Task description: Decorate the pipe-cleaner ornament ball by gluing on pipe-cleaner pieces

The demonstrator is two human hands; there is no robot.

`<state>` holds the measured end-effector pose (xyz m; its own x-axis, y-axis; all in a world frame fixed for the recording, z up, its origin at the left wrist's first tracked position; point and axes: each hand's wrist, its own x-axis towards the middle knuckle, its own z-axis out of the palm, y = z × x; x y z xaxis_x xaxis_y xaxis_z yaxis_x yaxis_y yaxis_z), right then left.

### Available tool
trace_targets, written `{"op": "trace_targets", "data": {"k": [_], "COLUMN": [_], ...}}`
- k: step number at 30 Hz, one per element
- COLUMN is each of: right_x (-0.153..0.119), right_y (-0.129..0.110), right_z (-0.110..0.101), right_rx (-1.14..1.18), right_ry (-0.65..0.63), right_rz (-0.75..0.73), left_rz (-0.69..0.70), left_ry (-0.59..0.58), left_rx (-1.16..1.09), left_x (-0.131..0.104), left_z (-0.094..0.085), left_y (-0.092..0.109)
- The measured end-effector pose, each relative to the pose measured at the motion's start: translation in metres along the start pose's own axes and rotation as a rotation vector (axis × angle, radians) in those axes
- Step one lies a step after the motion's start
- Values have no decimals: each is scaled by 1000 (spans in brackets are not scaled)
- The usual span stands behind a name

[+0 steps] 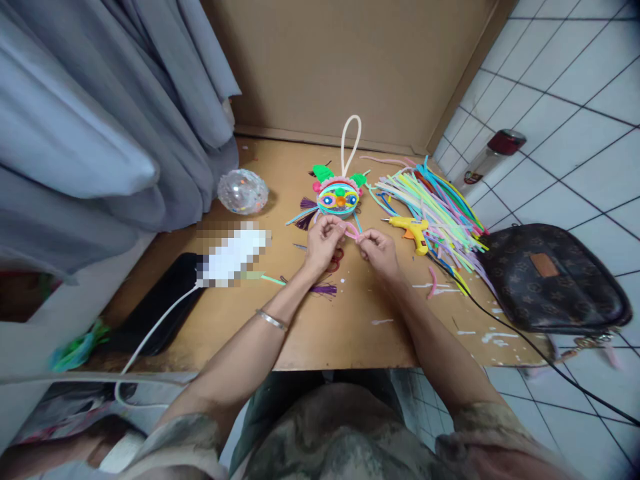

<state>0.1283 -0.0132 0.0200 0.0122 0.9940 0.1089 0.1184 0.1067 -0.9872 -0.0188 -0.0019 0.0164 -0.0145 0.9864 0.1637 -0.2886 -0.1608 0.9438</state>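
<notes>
Between my two hands is a pink pipe cleaner (352,231), bent into a small loop. My left hand (324,241) pinches one side of it, and my right hand (377,249) pinches the other. Just beyond my fingers stands a colourful lion-head ornament (339,198) with green ears, an orange nose and a white hanging loop (351,143). Red-handled scissors (337,259) lie partly hidden behind my left hand. A purple tassel (324,289) lies nearer me. To the right of my right hand rests a yellow glue gun (411,231).
A pile of coloured pipe cleaners (435,207) lies at the right, beside a brown patterned bag (555,277). The glue gun's black cord (500,317) runs off right. At left are a clear ball (243,191), a black case (165,310) and a white cable (150,330). Grey curtains (125,113) hang there.
</notes>
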Motion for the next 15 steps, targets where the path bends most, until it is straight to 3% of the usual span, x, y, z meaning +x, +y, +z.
{"op": "trace_targets", "data": {"k": [15], "right_x": [-1], "right_y": [-3], "right_z": [1], "right_rx": [18], "right_ry": [-22], "right_rz": [-19], "left_rz": [165], "left_ry": [-5], "left_rx": [176], "left_x": [3], "left_z": [2], "left_y": [-16]}}
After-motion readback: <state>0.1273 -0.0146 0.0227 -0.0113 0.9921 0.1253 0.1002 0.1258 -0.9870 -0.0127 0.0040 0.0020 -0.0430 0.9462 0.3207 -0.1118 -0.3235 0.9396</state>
